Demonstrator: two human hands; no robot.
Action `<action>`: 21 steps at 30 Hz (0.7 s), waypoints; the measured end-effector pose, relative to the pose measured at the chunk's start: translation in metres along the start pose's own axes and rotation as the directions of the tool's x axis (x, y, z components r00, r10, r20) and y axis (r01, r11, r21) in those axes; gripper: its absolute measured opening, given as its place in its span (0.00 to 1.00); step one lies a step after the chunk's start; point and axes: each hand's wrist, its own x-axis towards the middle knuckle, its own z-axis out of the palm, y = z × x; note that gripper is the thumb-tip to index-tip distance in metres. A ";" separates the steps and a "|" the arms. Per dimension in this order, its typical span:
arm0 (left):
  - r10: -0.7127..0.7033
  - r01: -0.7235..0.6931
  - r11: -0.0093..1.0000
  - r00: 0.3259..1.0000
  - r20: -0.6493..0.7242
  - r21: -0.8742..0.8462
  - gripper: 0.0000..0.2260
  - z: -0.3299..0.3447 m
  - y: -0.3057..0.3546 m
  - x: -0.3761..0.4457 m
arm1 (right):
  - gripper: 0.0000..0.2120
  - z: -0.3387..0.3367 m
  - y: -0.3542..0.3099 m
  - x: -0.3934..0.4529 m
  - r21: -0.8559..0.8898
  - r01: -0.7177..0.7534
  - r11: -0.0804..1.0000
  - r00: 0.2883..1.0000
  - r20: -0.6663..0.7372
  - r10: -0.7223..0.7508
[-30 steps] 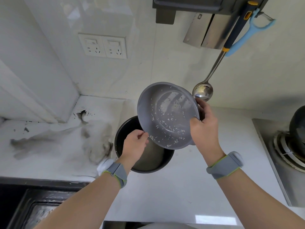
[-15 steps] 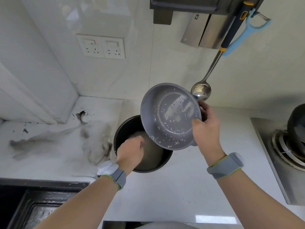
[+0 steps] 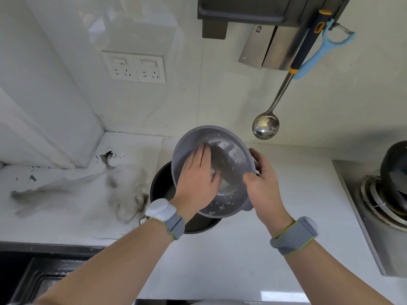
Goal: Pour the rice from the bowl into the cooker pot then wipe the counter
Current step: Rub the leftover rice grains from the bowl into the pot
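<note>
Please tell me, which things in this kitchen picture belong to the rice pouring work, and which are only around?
Part of the job:
- grey plastic bowl, tilted, few grains left
- black cooker pot beneath it
- left hand inside the bowl
- right hand gripping its rim
- white counter

Just around:
- steel ladle, hanging
- blue peeler
- cleaver
- wall sockets
- stove burner

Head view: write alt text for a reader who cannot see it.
The right hand holds a tilted grey bowl over a black cooker pot on a white counter, while the left hand reaches inside it, where rice grains cling. A ladle hangs on the wall behind.
</note>
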 end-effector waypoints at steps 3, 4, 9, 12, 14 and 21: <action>-0.048 0.058 0.987 0.997 0.065 -0.151 0.37 -0.001 0.026 0.011 | 0.36 0.004 -0.002 -0.005 0.041 0.043 0.998 0.993 0.107 -0.047; 0.003 0.012 0.974 0.998 0.065 -0.227 0.36 -0.002 0.035 0.012 | 0.37 0.005 -0.002 -0.005 0.060 0.044 0.997 0.992 0.117 -0.051; 0.340 -0.208 0.862 0.914 0.223 -0.463 0.16 -0.008 0.050 -0.007 | 0.33 -0.011 -0.004 0.006 0.180 -0.066 0.981 0.996 0.068 0.055; 0.331 -0.231 0.920 0.891 0.311 -0.316 0.15 -0.014 0.038 -0.018 | 0.32 -0.023 -0.007 0.014 0.179 -0.068 0.981 0.995 0.090 0.052; 0.332 -0.302 0.937 0.928 0.170 -0.178 0.19 -0.014 0.028 -0.013 | 0.34 -0.025 -0.008 0.014 0.172 -0.065 0.983 0.992 0.120 0.045; 0.163 -0.158 0.985 0.984 0.067 -0.068 0.22 -0.006 0.027 0.006 | 0.35 -0.009 -0.013 0.008 0.173 -0.039 0.984 0.980 0.200 0.003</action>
